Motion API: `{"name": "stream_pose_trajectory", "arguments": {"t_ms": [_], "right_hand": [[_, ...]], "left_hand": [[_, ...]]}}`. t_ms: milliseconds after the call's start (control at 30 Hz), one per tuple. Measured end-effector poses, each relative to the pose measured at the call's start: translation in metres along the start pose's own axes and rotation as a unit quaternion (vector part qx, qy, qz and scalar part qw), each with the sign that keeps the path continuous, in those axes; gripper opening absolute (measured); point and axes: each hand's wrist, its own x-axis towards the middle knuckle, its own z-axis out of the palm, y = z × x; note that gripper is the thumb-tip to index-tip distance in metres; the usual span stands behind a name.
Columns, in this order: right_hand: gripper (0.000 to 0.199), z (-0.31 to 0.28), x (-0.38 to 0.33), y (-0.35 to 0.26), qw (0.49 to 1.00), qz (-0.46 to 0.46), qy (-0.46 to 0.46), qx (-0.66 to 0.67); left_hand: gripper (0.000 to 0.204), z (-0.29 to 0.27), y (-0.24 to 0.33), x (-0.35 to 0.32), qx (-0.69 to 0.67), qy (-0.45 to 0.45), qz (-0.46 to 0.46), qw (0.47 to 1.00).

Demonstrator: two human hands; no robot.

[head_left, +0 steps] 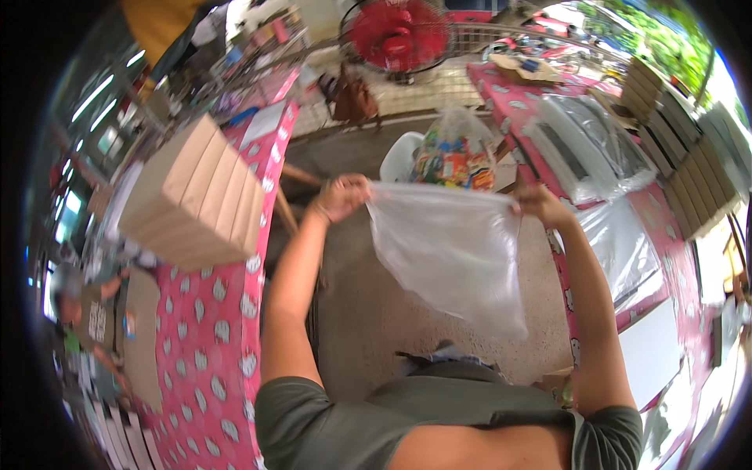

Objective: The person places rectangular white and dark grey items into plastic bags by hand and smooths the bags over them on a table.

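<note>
A large clear plastic bag hangs in front of me, stretched by its top edge between both hands. My left hand grips the bag's upper left corner. My right hand grips the upper right corner. The bag droops down and to the right over the concrete floor. It looks empty and see-through.
A stack of flat brown cardboard boxes lies on the pink patterned table at my left. Another pink table at my right holds clear plastic bags and more cardboard stacks. A bag of colourful packets sits on a white chair ahead; a red fan stands behind.
</note>
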Motion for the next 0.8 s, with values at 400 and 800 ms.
{"name": "stream_pose_trajectory", "arguments": {"t_ms": [400, 800], "right_hand": [[0.022, 0.017, 0.084, 0.002, 0.993, 0.006, -0.041, 0.11], [0.015, -0.011, -0.079, 0.078, 0.979, 0.135, 0.146, -0.052]], "left_hand": [[0.003, 0.003, 0.05, -0.051, -0.014, 0.202, 0.057, 0.978], [0.015, 0.059, -0.082, 0.058, -0.082, 0.001, 0.06, 0.995]]}}
